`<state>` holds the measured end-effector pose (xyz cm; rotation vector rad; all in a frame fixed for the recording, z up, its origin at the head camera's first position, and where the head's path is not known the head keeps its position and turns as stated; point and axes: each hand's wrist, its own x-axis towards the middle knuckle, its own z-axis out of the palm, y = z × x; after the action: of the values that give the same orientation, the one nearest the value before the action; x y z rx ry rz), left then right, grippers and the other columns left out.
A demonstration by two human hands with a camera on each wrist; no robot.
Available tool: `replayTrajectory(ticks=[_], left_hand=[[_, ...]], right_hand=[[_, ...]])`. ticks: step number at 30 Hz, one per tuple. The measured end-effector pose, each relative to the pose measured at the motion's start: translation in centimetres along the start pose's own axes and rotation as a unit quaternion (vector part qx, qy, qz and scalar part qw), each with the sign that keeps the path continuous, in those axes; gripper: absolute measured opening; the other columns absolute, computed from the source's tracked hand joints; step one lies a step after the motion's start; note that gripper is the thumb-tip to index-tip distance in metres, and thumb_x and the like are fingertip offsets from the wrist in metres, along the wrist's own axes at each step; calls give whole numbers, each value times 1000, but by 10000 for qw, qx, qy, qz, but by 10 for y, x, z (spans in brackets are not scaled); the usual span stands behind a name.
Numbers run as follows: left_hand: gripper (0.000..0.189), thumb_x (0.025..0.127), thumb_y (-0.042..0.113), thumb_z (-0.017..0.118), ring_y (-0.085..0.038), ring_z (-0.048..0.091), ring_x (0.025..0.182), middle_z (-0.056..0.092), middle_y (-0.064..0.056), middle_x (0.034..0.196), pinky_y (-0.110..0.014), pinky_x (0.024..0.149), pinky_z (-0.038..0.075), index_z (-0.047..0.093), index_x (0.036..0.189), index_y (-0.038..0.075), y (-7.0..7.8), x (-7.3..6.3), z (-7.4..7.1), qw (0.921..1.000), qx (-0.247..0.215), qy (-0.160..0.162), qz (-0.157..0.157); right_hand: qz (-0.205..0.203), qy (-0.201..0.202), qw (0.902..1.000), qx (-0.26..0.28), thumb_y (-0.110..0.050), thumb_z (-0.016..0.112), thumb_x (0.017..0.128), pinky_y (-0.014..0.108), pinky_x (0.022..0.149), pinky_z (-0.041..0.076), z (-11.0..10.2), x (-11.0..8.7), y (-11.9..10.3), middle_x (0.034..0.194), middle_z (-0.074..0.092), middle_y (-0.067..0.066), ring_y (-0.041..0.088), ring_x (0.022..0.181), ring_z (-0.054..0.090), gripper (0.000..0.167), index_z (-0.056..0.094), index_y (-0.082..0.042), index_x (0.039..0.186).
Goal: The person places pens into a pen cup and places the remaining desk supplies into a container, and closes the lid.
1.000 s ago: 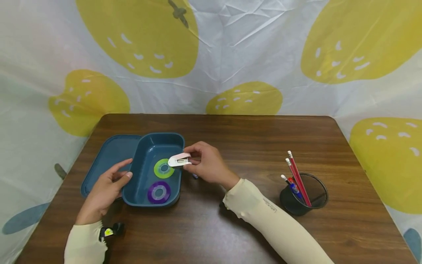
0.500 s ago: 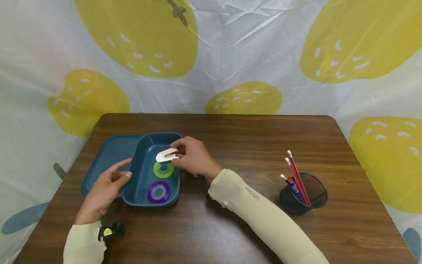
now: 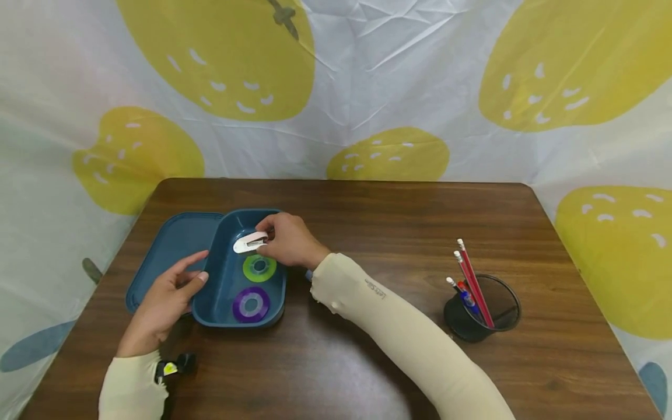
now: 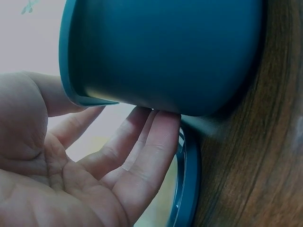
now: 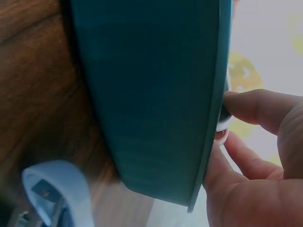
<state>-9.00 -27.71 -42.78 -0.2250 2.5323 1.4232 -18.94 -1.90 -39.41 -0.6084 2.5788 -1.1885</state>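
Note:
My right hand (image 3: pixel 290 239) pinches a small white stapler (image 3: pixel 249 242) over the inside of a blue plastic box (image 3: pixel 223 300). In the right wrist view, thumb and fingers hold the stapler just past the box rim, which partly hides it. At the box's left side is my left hand (image 3: pixel 167 296). The left wrist view shows its fingertips (image 4: pixel 163 125) against the outer wall, with the thumb passing behind the rim. A green tape roll (image 3: pixel 251 275) and a purple tape roll (image 3: pixel 240 305) lie flat inside the box, the green one just below the stapler.
The blue lid (image 3: pixel 170 245) lies left of the box, partly under its edge. A light blue stapler-like object (image 5: pixel 61 179) with metal parts sits on the table right of the box. Farther right stands a black mesh cup (image 3: pixel 462 321) holding red pencils (image 3: pixel 476 289) and a blue pen (image 3: pixel 469 300).
My right hand has carried the stapler left, from over the box's right rim to farther inside, above the green roll. The left hand and the box have barely moved.

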Motion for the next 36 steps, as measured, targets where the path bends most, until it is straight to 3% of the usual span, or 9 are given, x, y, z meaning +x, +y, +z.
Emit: replayTrajectory(ticks=[14,25,30,36], left_hand=[[60,110,40,57,-23,54,96,58,-24,143,-32,68,55,37,166,29,0,-1,0,10000,-9,27,-61],[61,109,43,57,-22,54,104,58,-22,145,-32,72,55,37,165,30,-1,1,0,10000,-93,4,25],[60,110,38,57,-15,52,83,59,-20,141,-31,64,51,37,166,28,-4,2,-1,9997,-202,-6,101],[60,110,38,57,-14,51,80,59,-19,140,-31,63,50,36,166,27,-6,1,-1,9997,-228,-16,106]], right_hand=[[58,-302,9982,-509,-18,86,89,23,86,52,7,17,-3,113,76,2,14,97,62,37,76,-8,124],[-83,-412,9980,-477,-12,78,95,31,104,55,5,19,-5,131,74,5,19,118,67,40,71,-8,135],[-54,-422,9985,-336,-14,76,97,31,107,54,5,17,-4,140,71,6,20,128,66,43,69,-8,139],[20,-362,9993,-107,-17,79,96,32,107,55,6,14,-3,142,70,6,20,131,66,44,69,-9,138]])
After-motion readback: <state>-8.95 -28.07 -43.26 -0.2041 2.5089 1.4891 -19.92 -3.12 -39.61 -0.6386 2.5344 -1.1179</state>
